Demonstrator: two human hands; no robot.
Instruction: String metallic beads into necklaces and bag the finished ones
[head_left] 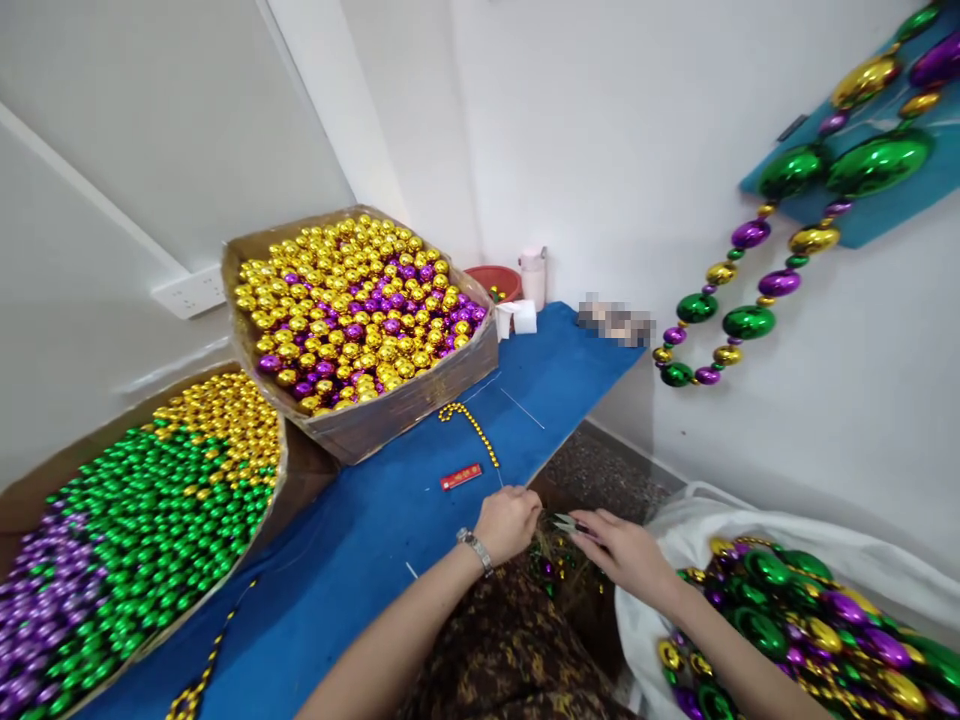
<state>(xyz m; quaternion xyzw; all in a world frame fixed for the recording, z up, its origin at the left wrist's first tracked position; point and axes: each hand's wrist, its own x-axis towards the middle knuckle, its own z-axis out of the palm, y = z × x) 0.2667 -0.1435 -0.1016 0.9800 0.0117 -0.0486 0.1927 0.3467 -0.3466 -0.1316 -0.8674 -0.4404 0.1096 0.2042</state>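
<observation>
Gripping scissors (pixel 568 523), the right hand (pixel 621 550) curls loosely.

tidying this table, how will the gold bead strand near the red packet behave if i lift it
The gold bead strand is probably floppy, since its far end curls into a hook. Its small, shiny beads suggest it may be slippery to pinch. Thread from its near end runs toward the left hand, so lifting might tug there.

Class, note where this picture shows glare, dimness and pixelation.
Head view throughout: pinpoint glare on the boxed gold and purple beads; pixelation masking a patch at the blue table's far end; dim floor beyond the snips in the right hand.
</observation>
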